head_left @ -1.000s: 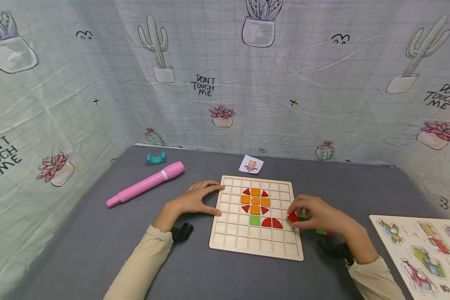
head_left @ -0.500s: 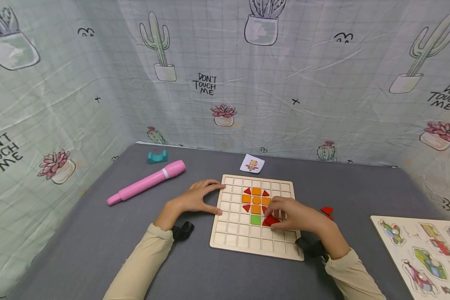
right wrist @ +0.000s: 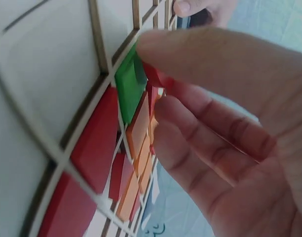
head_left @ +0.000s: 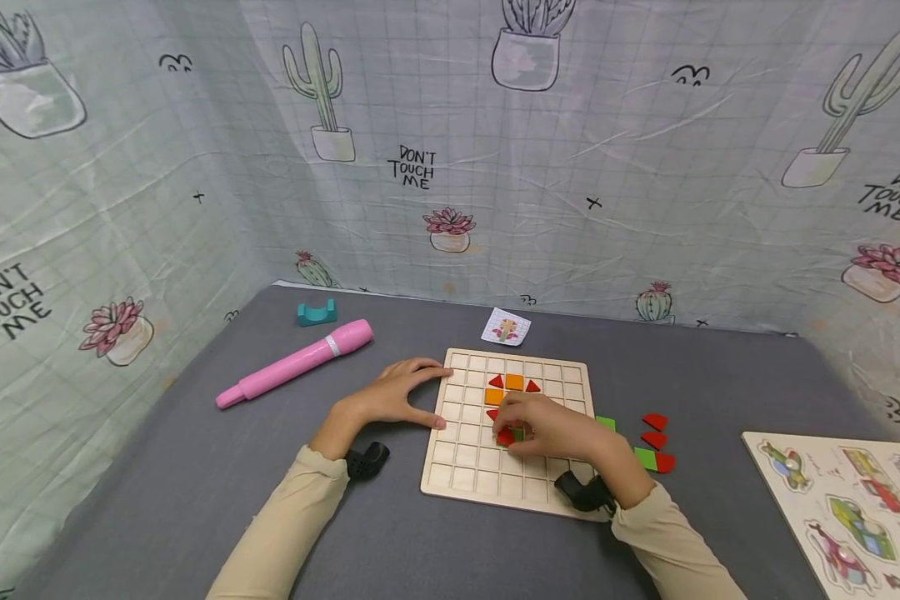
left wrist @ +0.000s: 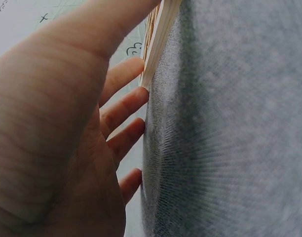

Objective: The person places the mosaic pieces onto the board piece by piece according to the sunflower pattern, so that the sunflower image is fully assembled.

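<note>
Patterned cloth (head_left: 592,167) printed with cacti hangs behind a dark grey table (head_left: 390,533); take the grid board (head_left: 450,479) as a clock face, twelve pointing away from the person. Half a second ago the right hand (head_left: 547,427) was over the red pair (right wrist: 94,143) at three o'clock of the green square (right wrist: 130,86); now it has crossed to that square's nine o'clock side with a red piece (head_left: 505,437), so placing seems under way, the piece apparently not yet flat in a cell.

Thumb and fingertips of the right hand pinch that red piece, just beside the green square; whether the two pieces touch cannot be told. The left hand (head_left: 401,393) has its thumb and fingers spread wide, touching the board's edge between nine and ten o'clock.

Further out, orange squares (head_left: 514,382) and small red triangles (head_left: 533,386) sit on the grid towards twelve, partly covered by the right hand. Off the board at three o'clock lie loose green pieces (head_left: 645,457) and loose red pieces (head_left: 653,441). Beyond, a paper card (head_left: 506,327) lies at twelve, a pink tube (head_left: 296,364) and a teal holder (head_left: 317,313) towards ten, and a picture board (head_left: 840,508) between three and four
</note>
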`<action>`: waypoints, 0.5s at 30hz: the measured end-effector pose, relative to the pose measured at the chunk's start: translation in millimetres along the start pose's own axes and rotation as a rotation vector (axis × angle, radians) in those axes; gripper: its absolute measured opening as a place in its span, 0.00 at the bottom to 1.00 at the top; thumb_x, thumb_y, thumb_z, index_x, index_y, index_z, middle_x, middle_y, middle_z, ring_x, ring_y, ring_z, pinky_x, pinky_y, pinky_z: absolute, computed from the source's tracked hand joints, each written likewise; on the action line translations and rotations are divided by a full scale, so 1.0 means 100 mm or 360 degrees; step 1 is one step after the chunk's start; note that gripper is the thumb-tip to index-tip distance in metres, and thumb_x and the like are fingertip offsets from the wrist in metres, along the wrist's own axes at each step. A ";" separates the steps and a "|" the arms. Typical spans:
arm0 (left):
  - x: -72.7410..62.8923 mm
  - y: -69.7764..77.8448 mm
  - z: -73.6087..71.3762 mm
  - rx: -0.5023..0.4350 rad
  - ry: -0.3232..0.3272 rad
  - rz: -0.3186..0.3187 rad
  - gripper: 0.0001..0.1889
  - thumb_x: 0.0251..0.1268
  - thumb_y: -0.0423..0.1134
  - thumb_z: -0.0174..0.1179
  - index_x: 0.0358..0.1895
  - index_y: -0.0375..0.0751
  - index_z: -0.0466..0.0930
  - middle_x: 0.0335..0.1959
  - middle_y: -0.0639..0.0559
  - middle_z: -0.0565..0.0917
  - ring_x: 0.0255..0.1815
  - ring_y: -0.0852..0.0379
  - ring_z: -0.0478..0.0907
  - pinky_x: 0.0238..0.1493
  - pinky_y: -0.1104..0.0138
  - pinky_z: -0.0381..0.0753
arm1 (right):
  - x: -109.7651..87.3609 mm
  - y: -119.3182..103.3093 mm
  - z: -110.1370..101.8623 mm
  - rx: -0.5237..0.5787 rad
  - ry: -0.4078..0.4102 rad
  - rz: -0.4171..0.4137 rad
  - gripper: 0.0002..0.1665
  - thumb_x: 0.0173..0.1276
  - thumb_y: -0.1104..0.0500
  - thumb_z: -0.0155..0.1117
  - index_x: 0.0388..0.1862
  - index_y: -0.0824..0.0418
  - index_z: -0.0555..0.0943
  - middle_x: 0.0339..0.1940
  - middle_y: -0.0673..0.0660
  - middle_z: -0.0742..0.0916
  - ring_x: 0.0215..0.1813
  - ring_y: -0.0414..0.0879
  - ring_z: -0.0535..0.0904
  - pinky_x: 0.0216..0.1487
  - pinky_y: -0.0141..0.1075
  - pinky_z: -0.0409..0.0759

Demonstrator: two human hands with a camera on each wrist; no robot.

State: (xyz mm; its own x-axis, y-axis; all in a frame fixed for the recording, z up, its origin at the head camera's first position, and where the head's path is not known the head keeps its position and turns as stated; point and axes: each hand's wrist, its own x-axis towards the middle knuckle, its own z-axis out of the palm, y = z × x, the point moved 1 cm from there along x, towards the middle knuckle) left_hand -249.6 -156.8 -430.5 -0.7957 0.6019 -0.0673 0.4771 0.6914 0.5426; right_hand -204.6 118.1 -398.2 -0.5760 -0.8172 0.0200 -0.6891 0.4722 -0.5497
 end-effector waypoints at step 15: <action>0.00 0.02 0.00 -0.0033 0.0002 -0.0013 0.43 0.53 0.56 0.71 0.72 0.49 0.66 0.70 0.46 0.64 0.72 0.42 0.58 0.70 0.42 0.51 | 0.12 -0.03 0.07 -0.0052 0.0012 0.0075 0.07 0.63 0.63 0.70 0.40 0.61 0.85 0.36 0.50 0.82 0.37 0.43 0.74 0.39 0.31 0.75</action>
State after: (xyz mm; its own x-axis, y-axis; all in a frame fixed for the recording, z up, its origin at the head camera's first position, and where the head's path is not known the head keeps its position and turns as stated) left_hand -249.0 -155.6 -429.5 -0.8000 0.5957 -0.0711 0.4626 0.6879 0.5593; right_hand -206.6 104.3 -401.7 -0.6114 -0.7913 0.0010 -0.6751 0.5210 -0.5223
